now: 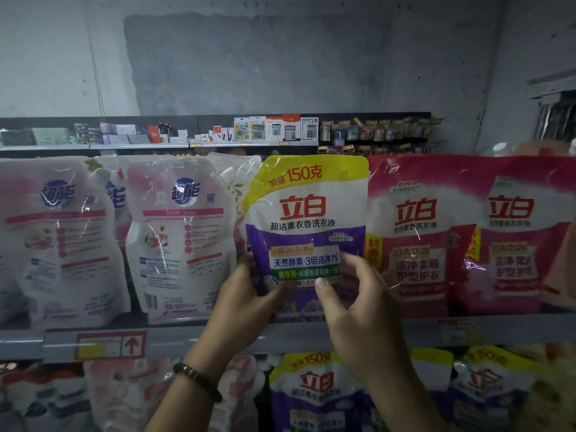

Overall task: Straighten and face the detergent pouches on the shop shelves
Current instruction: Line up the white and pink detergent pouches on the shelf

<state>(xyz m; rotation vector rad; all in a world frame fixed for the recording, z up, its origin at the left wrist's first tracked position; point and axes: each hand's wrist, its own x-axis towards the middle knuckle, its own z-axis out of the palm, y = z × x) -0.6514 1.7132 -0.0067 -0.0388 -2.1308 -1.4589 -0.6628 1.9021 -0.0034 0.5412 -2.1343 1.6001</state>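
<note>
- Purple-and-yellow pouch: stands upright on the upper shelf at the centre of view, front label outward. White pouches sit at its 9 o'clock and pink pouches at its 3 o'clock, and its edges overlap both.
- Left hand: grips the pouch's lower corner at 7 o'clock, thumb across the front and fingers hidden behind. There is a beaded bracelet on the wrist.
- Right hand: pinches the lower edge at 5 o'clock, thumb on the front, fingers curled round the side.
- Step in hand, as judged: squaring this one pouch in its row. The label already faces out.
- Next move, as judged: seat the base behind the shelf rail, then let go gently so the soft pouch does not slump.
- Likely to follow: the white pouches lean, and one appears to show its barcode side.
- Lower shelf, 6 o'clock: further purple pouches, not yet attended to.
</note>
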